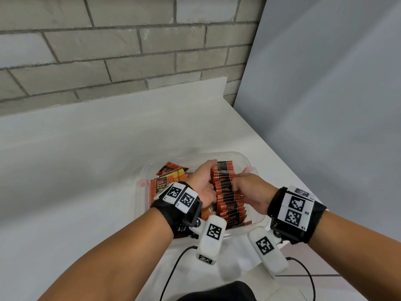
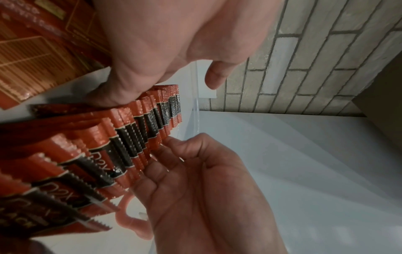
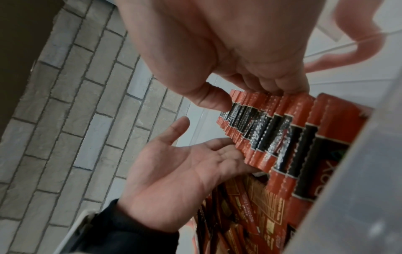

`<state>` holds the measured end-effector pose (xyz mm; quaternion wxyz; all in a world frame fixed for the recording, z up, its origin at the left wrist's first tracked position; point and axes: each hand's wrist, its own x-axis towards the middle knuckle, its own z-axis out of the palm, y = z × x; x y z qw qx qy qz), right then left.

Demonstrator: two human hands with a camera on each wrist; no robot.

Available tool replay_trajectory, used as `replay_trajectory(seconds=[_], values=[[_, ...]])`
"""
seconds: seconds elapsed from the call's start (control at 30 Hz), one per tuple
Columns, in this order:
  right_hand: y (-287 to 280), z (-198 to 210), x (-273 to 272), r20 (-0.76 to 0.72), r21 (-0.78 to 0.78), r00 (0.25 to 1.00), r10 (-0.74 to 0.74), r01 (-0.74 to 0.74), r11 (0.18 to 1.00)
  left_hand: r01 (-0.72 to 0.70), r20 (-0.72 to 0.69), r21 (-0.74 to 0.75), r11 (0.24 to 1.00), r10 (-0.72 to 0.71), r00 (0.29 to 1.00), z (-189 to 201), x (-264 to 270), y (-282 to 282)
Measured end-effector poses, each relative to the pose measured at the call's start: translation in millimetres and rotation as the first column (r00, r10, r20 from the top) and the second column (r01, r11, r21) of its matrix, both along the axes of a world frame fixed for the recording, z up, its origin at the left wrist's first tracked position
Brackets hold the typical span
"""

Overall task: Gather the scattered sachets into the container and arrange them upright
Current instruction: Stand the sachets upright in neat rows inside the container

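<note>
A clear plastic container (image 1: 238, 154) sits on the white counter. In its right half a long row of red-and-black sachets (image 1: 226, 192) stands upright on edge. My left hand (image 1: 201, 181) lies along the row's left side, palm open and fingers pressed flat on it (image 3: 174, 171), thumb free. My right hand (image 1: 249, 185) holds the row's right side with curled fingers (image 2: 174, 154), its thumb (image 3: 213, 101) on the sachet tops. Loose sachets (image 1: 167, 177) lie flat in the container's left half, partly hidden under my left wrist.
A grey brick wall (image 1: 108, 61) runs behind the counter, and a plain grey panel (image 1: 325, 105) closes the right side. The counter's edge falls away at the right front. Black cables (image 1: 173, 268) hang from the wrist cameras near the container's front rim.
</note>
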<state>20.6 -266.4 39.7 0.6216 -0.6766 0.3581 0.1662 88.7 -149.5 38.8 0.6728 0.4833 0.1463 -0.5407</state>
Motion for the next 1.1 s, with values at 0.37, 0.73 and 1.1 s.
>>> replay_trajectory(seconds=[0.37,0.73,1.1], values=[[0,3,5,-0.004,-0.056,1.0,-0.017,0.017,0.998,-0.015,0.056,0.037,0.999,0.013,0.998,2,2,-2],[5,8,16,0.029,-0.095,0.999,-0.016,0.019,0.995,-0.003,0.03,0.022,1.0,0.003,1.0,6,6,-9],[6,10,21,0.035,-0.104,0.999,0.026,-0.023,0.994,-0.042,0.05,0.064,0.997,0.039,0.998,0,12,-11]])
